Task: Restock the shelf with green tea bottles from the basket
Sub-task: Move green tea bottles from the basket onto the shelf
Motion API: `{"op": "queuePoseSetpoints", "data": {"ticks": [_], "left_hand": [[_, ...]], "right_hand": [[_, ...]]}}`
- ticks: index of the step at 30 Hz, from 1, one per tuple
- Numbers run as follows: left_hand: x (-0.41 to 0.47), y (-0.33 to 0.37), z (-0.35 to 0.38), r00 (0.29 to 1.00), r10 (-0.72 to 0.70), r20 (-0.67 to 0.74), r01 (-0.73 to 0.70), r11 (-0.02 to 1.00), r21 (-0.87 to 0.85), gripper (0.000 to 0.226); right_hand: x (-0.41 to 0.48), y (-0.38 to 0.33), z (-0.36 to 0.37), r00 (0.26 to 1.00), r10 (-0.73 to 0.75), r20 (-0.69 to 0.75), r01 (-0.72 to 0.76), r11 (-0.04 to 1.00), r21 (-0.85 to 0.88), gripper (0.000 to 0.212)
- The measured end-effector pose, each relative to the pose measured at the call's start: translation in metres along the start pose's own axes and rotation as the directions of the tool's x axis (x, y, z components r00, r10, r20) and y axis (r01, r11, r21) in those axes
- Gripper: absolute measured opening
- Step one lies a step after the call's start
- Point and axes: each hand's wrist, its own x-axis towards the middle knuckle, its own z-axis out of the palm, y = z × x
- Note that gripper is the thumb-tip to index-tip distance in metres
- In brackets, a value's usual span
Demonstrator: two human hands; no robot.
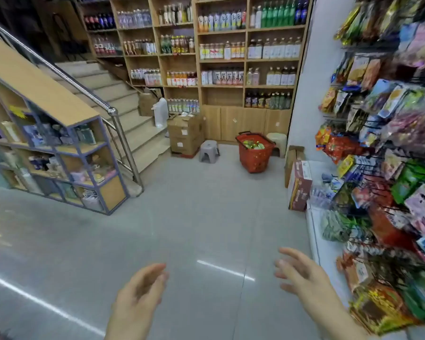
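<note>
Across grey floor, red basket (255,153) stands upright below wooden shelf (222,60).

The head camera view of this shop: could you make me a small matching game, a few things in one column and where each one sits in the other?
Things:
1. red plastic basket
2. small grey plastic stool
3. stacked brown cardboard boxes
4. person's left hand and right hand

Places:
A. at the foot of the stairs
B. empty, low in the foreground
C. on the floor before the wooden drink shelves, holding bottles
D. between boxes and basket

Pairs: 1-C, 2-D, 3-A, 4-B
</note>
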Motion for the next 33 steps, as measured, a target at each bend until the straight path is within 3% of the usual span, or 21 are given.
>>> {"op": "queuePoseSetpoints", "data": {"ticks": [3,7,10,13,16,19,22,23,25,27,28,30,33], "left_hand": [[0.064,-0.006,0.009,0.997,-0.076,0.007,0.076,0.992,-0.105,0.02],[0.18,-0.014,0.026,0.995,-0.099,0.002,0.098,0.988,-0.123,0.018],[0.279,-0.007,0.04,0.999,-0.04,0.032,0.042,0.998,-0.05,0.017],[0.374,0.019,0.067,0.992,0.094,0.078,-0.1,0.992,0.078,0.025],[0.462,0.045,0.103,0.948,0.253,0.193,-0.304,0.899,0.316,0.05],[0.546,0.054,0.144,0.849,0.377,0.371,-0.527,0.661,0.535,0.048],[0.627,0.056,0.199,0.764,0.357,0.538,-0.632,0.583,0.51,0.041],[0.651,0.056,0.22,0.744,0.347,0.572,-0.64,0.615,0.46,0.036],[0.702,0.058,0.264,0.796,0.244,0.554,-0.488,0.8,0.349,0.032],[0.755,0.067,0.309,0.858,0.011,0.514,-0.126,0.974,0.188,0.026],[0.781,0.073,0.33,0.854,-0.108,0.509,0.084,0.994,0.071,0.026],[0.832,0.085,0.367,0.806,-0.258,0.532,0.389,0.91,-0.147,0.033],[0.906,0.099,0.415,0.752,-0.348,0.56,0.55,0.799,-0.243,0.038]], "right_hand": [[0.071,0.004,0.02,0.991,0.132,0.005,-0.13,0.97,0.204,0.015],[0.181,-0.009,0.064,0.977,0.191,-0.092,-0.162,0.954,0.253,0.015],[0.256,-0.029,0.11,0.982,0.094,-0.164,-0.085,0.995,0.058,0.015],[0.329,-0.059,0.148,0.981,-0.093,-0.168,0.051,0.969,-0.242,0.032],[0.399,-0.078,0.17,0.961,-0.232,-0.152,0.09,0.778,-0.621,0.04],[0.465,-0.086,0.178,0.96,-0.27,-0.07,0.073,0.485,-0.872,0.034],[0.541,-0.087,0.175,0.97,-0.244,0.0,0.116,0.461,-0.88,0.004],[0.568,-0.082,0.172,0.977,-0.213,0.013,0.115,0.477,-0.871,0.025],[0.629,-0.077,0.166,0.993,-0.107,-0.039,0.041,0.649,-0.76,0.053],[0.693,-0.083,0.162,0.989,0.016,-0.146,-0.085,0.871,-0.483,0.057],[0.725,-0.09,0.16,0.979,0.093,-0.183,-0.146,0.942,-0.302,0.052],[0.785,-0.107,0.158,0.954,0.249,-0.168,-0.239,0.968,0.079,0.045],[0.875,-0.132,0.159,0.938,0.326,-0.115,-0.243,0.857,0.454,0.051]]}}
